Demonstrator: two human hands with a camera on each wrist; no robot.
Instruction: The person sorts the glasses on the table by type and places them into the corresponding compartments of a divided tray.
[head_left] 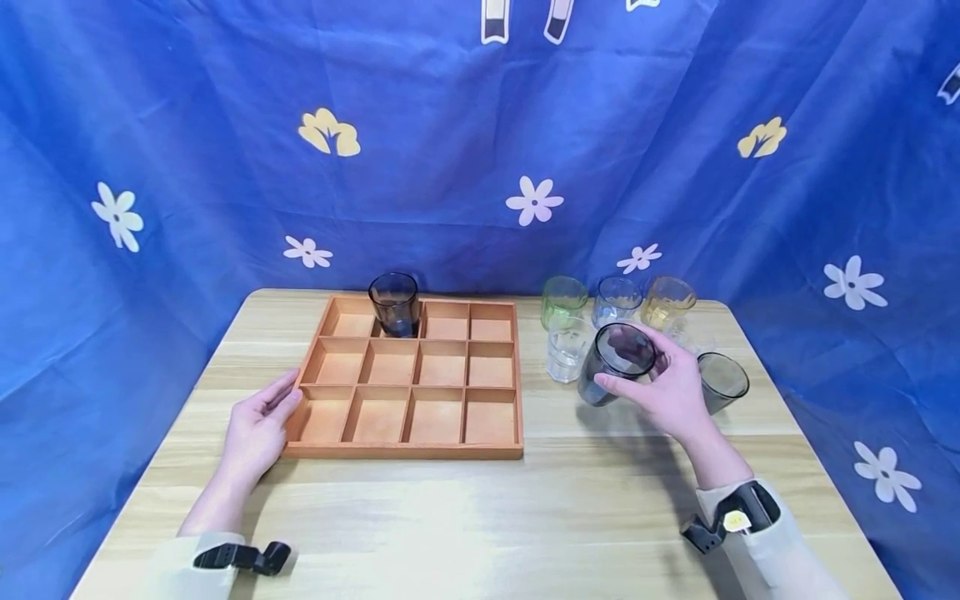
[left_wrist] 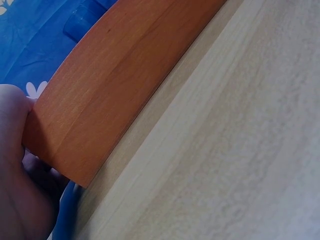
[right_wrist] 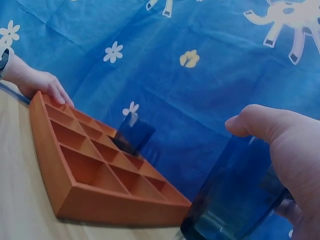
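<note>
My right hand point(head_left: 671, 387) grips a dark grey glass point(head_left: 611, 367) by its side, thumb at the front and fingers behind. In the right wrist view the same glass point(right_wrist: 230, 190) is tilted in the hand. My left hand point(head_left: 258, 425) holds the left edge of a wooden compartment tray point(head_left: 405, 451), thumb over the rim. Up close, the left wrist view shows the tray's side wall point(left_wrist: 115, 80) against that hand. Another dark glass point(head_left: 395, 307) stands in the tray's back row, second compartment from the left.
Right of the tray stand a green glass point(head_left: 564, 302), a blue-tinted glass point(head_left: 617, 300), an amber glass point(head_left: 669, 302) and a clear glass point(head_left: 566, 350). A grey glass point(head_left: 722, 383) stands by the right wrist. A blue curtain point(head_left: 420, 167) hangs behind the table point(head_left: 360, 525).
</note>
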